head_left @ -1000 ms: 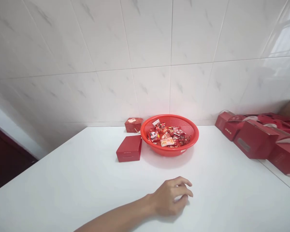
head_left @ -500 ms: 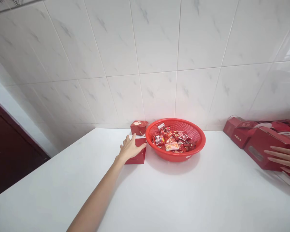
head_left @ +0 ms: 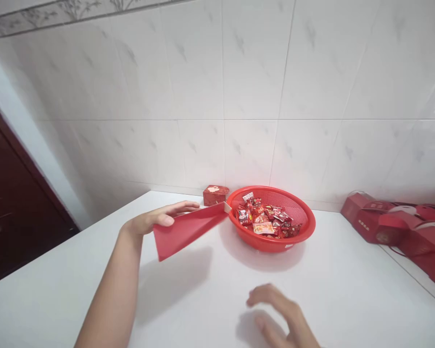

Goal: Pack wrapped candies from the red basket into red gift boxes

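Head view: left hand (head_left: 155, 218) fingers holding a tilted red box (head_left: 188, 231); right hand (head_left: 288, 319), fingers wide, above the table (head_left: 351, 290)

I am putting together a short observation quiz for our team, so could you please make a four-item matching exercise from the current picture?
Things
1. left hand
2. red basket
3. small patterned box
4. right hand

Places or states
A. near the tiled wall, at the back of the white table
B. fingers curved, with nothing visible in its grasp
C. holding a tilted red box
D. containing small wrapped packets

Right pairs: 1-C, 2-D, 3-A, 4-B
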`<state>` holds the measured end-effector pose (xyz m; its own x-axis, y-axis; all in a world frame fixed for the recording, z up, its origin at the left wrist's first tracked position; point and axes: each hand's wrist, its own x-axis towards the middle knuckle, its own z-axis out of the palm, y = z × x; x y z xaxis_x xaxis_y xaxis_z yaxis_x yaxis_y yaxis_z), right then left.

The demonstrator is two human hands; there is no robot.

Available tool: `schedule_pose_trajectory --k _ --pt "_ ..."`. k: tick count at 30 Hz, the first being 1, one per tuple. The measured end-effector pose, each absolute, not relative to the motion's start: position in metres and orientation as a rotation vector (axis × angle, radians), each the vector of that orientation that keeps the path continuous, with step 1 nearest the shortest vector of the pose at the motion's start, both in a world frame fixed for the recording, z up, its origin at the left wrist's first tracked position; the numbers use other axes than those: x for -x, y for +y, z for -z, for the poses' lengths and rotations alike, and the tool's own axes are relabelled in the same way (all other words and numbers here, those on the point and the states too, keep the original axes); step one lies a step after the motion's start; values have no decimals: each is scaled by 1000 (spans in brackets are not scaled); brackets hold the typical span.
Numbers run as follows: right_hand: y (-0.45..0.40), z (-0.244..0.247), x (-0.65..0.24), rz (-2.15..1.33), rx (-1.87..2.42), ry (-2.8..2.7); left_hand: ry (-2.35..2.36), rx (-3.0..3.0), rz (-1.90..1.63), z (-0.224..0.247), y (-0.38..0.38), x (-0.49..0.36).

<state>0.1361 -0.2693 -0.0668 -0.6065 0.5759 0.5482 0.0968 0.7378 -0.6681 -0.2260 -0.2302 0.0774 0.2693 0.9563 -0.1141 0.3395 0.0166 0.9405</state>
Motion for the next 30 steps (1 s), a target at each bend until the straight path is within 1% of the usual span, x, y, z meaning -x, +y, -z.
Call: schedule_pose_trajectory --k 2,5,8,10,14,17,19,21,24,27,30 --pt "-250 47 -139 -655 641 -1977 861 -1396 -811 -69 -234 217" --pt "-232 12 -134 -540 678 -1815 606 -1264 -900 -51 -226 188" --pt "-227 -17 -127 -602 661 -1735 614 -1217 -802 -37 -215 158" --pt "-228 -28 -125 -685 668 -1717 646 -1188 -723 -27 -211 144" --pt "-235 -36 -131 -856 714 -1721 738 -1222 -613 -10 -201 128" --pt "-237 -39 -140 -835 825 -1745 804 -1417 -524 -5 -192 116" --pt "-233 -41 -146 -709 938 -1813 858 -1540 -641 -5 -190 104" --pt "-229 -42 -151 -577 1060 -1876 898 -1612 -856 -9 -195 90" --pt "-224 -43 -153 -467 1180 -1921 894 -1758 -1087 -19 -214 69" --pt "-226 -46 -150 -515 1148 -1967 884 -1974 -1194 -28 -237 51" --pt "-232 -54 -148 -666 1029 -2042 907 -2052 -1158 -31 -248 42"
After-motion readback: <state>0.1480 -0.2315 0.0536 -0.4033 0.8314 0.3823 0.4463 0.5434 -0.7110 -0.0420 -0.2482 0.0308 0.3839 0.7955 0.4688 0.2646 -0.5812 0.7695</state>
